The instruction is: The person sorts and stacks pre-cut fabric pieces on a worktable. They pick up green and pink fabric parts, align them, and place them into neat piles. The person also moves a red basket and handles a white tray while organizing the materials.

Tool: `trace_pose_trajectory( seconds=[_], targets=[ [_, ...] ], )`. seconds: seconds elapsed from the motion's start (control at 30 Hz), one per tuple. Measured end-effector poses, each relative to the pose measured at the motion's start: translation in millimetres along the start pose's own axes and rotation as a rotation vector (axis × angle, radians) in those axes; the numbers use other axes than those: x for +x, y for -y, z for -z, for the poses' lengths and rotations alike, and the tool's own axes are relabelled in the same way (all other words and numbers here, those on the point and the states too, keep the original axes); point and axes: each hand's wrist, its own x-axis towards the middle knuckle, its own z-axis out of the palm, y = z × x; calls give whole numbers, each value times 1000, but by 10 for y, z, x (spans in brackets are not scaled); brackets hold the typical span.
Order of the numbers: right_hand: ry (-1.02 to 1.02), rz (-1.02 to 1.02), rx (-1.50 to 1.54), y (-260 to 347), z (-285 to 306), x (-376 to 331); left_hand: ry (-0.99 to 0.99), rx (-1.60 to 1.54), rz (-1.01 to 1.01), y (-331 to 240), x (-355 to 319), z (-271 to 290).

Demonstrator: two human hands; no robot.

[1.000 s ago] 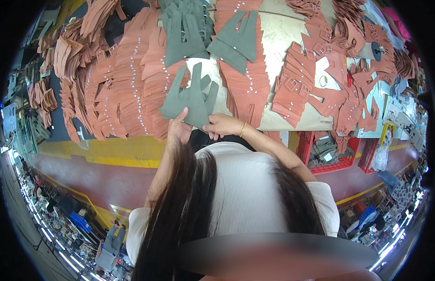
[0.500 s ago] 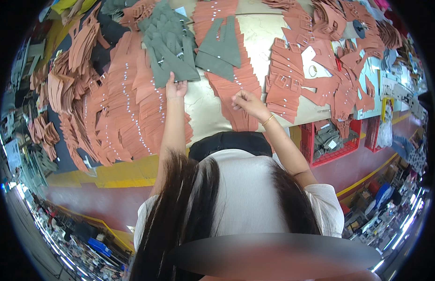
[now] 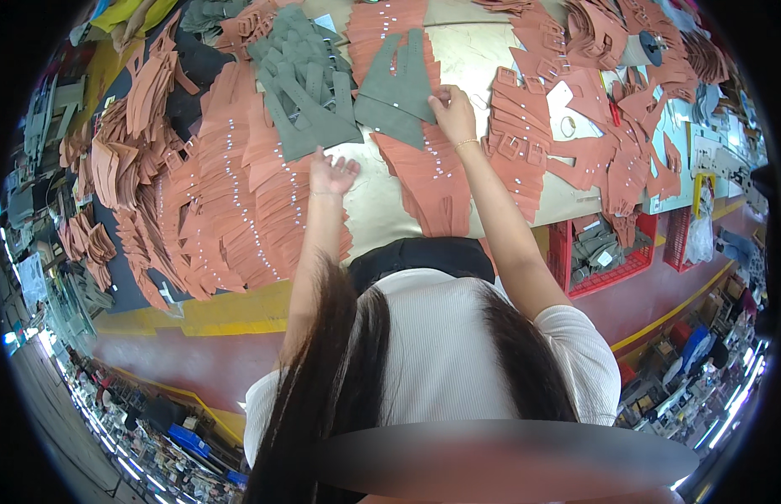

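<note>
Two dark green cut pieces (image 3: 390,118), flat with strap-like tops and small holes, lie on a fanned row of rust-orange cut pieces (image 3: 436,189). At the right edge of these green pieces, my right hand (image 3: 454,116) is closed, pinching that edge between thumb and fingers. My left hand (image 3: 333,175) is open, palm up and fingers apart, just below a heap of more green pieces (image 3: 310,92). Whether its fingertips touch the lowest green piece is hard to tell. Small white marks dot the orange pieces.
More overlapping orange pieces (image 3: 218,181) cover the table's left side. On the right lie orange pieces with square cut-outs (image 3: 516,143) and a roll of tape (image 3: 568,127). A red crate (image 3: 610,281) of green pieces stands below the right table edge. Another person's hand (image 3: 131,32) shows far left.
My right hand has reached forward to the edge of the green pieces and pinched it. My left hand has let go of the green heap and drawn back slightly toward me.
</note>
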Motion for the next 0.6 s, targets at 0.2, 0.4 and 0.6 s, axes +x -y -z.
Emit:
trace_pose_trajectory(
  seconds=[0.2,0.4,0.6],
  targets=[
    [167,-207,255,132,-34,170,202,52,162,144,-251,-78],
    [393,-479,793,24,6,163,256,132,201,117,-59,-347],
    [409,-418,641,-168,-150,-173,305,338,10,128,75,-543]
  ],
)
